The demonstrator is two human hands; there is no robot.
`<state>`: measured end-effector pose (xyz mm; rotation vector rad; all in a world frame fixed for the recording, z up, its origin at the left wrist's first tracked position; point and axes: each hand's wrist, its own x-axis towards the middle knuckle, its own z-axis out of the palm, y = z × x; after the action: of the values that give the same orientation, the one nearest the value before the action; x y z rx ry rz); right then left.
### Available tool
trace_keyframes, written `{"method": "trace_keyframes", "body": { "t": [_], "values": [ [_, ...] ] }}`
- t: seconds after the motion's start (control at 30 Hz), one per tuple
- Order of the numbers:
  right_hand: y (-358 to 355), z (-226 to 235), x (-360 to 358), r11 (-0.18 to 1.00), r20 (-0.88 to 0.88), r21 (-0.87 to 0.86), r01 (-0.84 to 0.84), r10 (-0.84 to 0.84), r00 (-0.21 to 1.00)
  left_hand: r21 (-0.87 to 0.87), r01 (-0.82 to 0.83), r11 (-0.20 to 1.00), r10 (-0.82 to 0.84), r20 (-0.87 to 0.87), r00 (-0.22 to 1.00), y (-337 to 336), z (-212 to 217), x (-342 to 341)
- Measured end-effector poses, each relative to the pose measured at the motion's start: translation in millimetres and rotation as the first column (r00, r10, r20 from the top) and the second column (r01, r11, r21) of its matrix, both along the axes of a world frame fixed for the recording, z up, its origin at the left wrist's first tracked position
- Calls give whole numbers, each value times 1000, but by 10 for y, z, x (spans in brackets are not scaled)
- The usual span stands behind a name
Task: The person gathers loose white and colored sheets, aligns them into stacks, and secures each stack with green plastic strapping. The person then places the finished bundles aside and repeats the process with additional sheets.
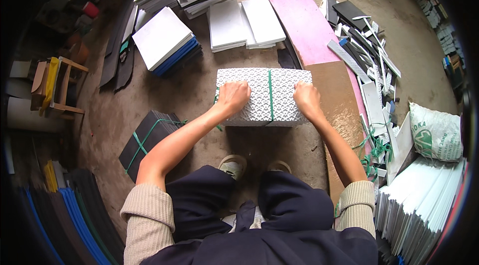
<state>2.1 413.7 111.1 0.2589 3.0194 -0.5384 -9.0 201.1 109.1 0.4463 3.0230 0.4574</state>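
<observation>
A bundle of white sheets with a bumpy patterned top [257, 83] sits in front of my feet. One green strap [271, 90] crosses its top from far to near, a little right of the middle. My left hand [234, 96], closed in a fist, rests on the left part of the bundle. Bits of green strap show at the bundle's left edge beside that hand. My right hand [307, 98] is likewise closed, at the bundle's right edge. What either fist grips is hidden.
A strapped black stack [149, 140] lies at left. White sheets [162, 38] and other stacks stand beyond. Pink [304, 25] and brown boards [334, 95] lie to the right, beside a scrap heap [366, 40]. A white sack [434, 132] sits above upright white sheets [419, 200].
</observation>
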Motion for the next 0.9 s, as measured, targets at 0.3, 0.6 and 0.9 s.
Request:
{"method": "trace_keyframes", "body": {
  "t": [0.3,0.6,0.9],
  "values": [
    [68,-20,-75,999,11,20,-41,40,999,120,112,986,-128,132,983,-80,85,-119],
    [229,-199,-35,997,-99,-4,-77,76,992,477,81,875,-267,337,903,-60,418,-144],
    [296,-316,15,894,-78,-441,77,-124,989,543,81,836,-176,125,977,-17,537,-104]
  ]
}}
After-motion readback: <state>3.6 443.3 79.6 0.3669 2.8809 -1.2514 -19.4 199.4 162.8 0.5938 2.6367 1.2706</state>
